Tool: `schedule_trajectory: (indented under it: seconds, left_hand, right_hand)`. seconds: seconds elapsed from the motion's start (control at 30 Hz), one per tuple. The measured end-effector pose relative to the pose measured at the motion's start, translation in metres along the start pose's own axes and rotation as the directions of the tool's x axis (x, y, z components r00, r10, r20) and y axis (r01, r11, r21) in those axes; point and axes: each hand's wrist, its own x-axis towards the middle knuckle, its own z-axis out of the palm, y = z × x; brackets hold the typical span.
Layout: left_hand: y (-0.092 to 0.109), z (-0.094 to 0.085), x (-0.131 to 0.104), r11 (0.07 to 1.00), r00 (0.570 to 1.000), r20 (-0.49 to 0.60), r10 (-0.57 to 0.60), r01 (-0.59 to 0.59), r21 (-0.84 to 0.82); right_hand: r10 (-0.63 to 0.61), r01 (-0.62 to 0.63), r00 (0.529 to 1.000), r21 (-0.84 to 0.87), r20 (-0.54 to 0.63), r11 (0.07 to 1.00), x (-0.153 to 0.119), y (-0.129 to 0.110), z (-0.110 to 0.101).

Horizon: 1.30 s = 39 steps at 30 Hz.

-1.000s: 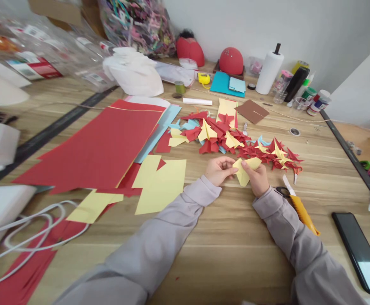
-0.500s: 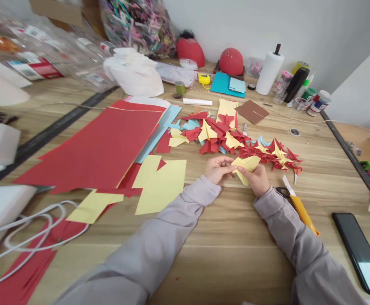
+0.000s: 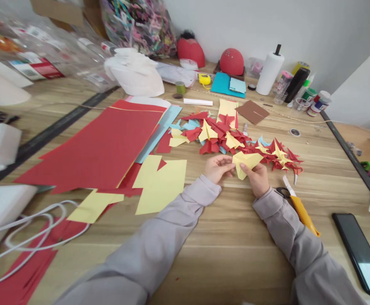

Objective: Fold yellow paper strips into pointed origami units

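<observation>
Over the desk (image 3: 223, 228), my left fingers (image 3: 227, 168) and right fingers (image 3: 245, 168) pinch the folded yellow paper (image 3: 251, 159), lifted a bit higher now, probably making its folds easier to see.

The right hand (image 3: 259, 180) holds a folded yellow paper (image 3: 248, 159), thumb on its face; the left hand (image 3: 216, 169) pinches its left edge. Just beyond both hands, a heap of folded paper shapes (image 3: 234, 140) spreads over the desk (image 3: 223, 254). Left of the left hand lie yellow sheets (image 3: 162, 188), then large red sheets (image 3: 102, 148); right of the right hand, a yellow-handled tool (image 3: 304, 214) and, farther out, a phone (image 3: 354, 250).
</observation>
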Motion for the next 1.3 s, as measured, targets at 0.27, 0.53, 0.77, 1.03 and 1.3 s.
schedule_trajectory:
  seconds: [0.27,0.53,0.77,1.03,1.3]
  left_hand:
    - [0.005,0.005,-0.007,0.997,0.998,0.011,0.068,-0.068,-0.028]
    - [0.009,0.002,-0.009,0.995,0.993,0.114,0.016,-0.004,-0.102]
    - [0.009,0.005,-0.006,0.997,1.000,-0.011,0.019,-0.020,-0.072]
    - [0.005,-0.004,0.004,0.991,0.996,-0.088,-0.006,-0.006,-0.136]
    - [0.000,-0.004,0.004,0.998,0.996,-0.090,0.013,-0.018,-0.055]
  right_hand:
    - [-0.242,0.228,0.970,-0.315,-0.006,0.921,-0.007,0.000,0.003]
    - [-0.501,0.492,0.837,-0.700,0.219,0.518,-0.012,0.001,-0.001]
    - [-0.512,0.582,0.788,-0.687,0.342,0.436,-0.012,0.000,0.000]
    - [-0.489,0.590,0.800,-0.605,0.347,0.535,-0.015,-0.011,0.003]
    - [-0.476,0.527,0.846,-0.513,0.241,0.677,-0.008,-0.006,0.000]
